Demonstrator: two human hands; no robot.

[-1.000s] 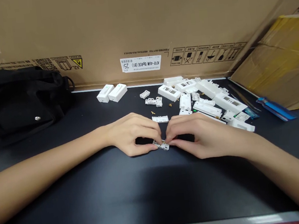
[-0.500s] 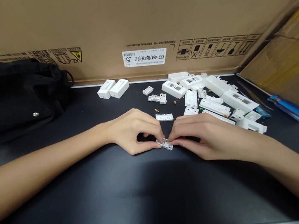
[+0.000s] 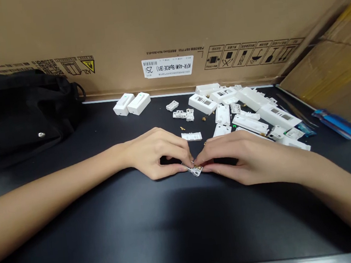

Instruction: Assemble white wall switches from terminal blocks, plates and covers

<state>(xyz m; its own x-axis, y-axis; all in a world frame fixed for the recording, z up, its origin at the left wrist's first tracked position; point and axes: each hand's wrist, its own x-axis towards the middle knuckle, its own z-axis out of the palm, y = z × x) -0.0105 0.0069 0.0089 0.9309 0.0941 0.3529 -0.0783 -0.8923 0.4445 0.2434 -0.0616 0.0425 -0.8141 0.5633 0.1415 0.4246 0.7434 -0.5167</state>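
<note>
Between my two hands, just above the black table [image 3: 161, 233], is a small white plastic part [image 3: 196, 171] with brass-coloured metal in it. The thumb and fingers of my left hand [image 3: 165, 154] pinch its left end. At its right side, the fingertips of my right hand [image 3: 232, 154] press on it, thumb at the edge and index finger on top. Fingers cover some of the part. Behind it lies a white strip-like piece [image 3: 191, 136], and beyond that a tiny brass piece [image 3: 182, 128].
Two white switch-like blocks [image 3: 139, 103] stand at the back. White housings [image 3: 250, 123] are heaped at the back right, beside a blue object [image 3: 337, 123]. A black bag [image 3: 22, 110] lies at left. A large cardboard box [image 3: 104, 26] walls off the back.
My right index fingertip has shifted slightly left over the small white part, which is turned a little, with more of its brass showing. The whole view has moved slightly.
</note>
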